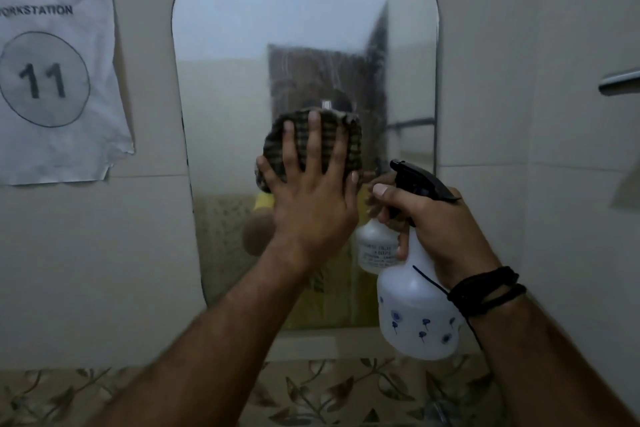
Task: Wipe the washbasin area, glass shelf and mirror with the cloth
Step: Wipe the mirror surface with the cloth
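Head view of a tiled bathroom wall. A rounded-rectangle mirror (304, 80) hangs at centre, its glass hazy and streaked, with beaded droplets toward the lower left. The left hand (311, 198) lies flat against the mirror slightly below its middle, fingers spread wide and not curled, pressing a bunched, dark checked cloth (332, 130) onto the glass; the cloth shows above and between the fingers and is pinned by the palm rather than pinched. The right hand (440, 232), just to the right and nearer the camera, is closed around the neck of a translucent white spray bottle (415, 315) with a black trigger head (420, 182), the index finger lying near the trigger; the bottle carries small blue flower prints and hangs in front of the mirror's lower right corner, and its reflection appears in the glass beside it. Black cord bands (488, 289) wrap the right wrist. On the wall to the left, a creased paper sign (55, 73) reads "WORKSTATION" above a circled 11. A metal bar (620, 81) enters at the right edge. Below the mirror runs a band of leaf-patterned tiles (311, 392).
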Demonstrator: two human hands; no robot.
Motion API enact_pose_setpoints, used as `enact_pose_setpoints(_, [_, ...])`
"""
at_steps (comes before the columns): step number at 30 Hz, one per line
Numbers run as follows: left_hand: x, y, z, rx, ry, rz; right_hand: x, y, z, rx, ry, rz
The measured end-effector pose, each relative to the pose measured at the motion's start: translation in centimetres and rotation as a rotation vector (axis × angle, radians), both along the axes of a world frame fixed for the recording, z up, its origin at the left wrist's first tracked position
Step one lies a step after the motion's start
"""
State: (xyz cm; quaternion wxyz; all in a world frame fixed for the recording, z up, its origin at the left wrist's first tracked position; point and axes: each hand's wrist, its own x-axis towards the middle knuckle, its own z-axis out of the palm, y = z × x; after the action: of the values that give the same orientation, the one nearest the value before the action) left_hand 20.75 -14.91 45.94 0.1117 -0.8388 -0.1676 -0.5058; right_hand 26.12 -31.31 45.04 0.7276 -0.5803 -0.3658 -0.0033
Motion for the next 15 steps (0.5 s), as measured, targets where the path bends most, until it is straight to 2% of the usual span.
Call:
enact_pose_setpoints(2, [-0.1,0.0,-1.6,0.023,0.038,0.02,-0.2,0.1,0.4,0.005,-0.015,-0.001])
enact_pose_setpoints(4, [-0.1,0.4,-0.3,0.06,0.055,0.029,-0.3,0.2,0.9,0.019,-0.016,0.002])
enact_pose_setpoints(12, [0.0,1.3,12.3,-0.004,0.008,-0.044,-0.9,0.1,1.0,-0.001,0.028,0.024])
enact_pose_setpoints(15, [-0.4,1.1,9.6,0.001,-0.008,-0.035,-0.6,-0.3,1.0,0.006,0.027,0.042])
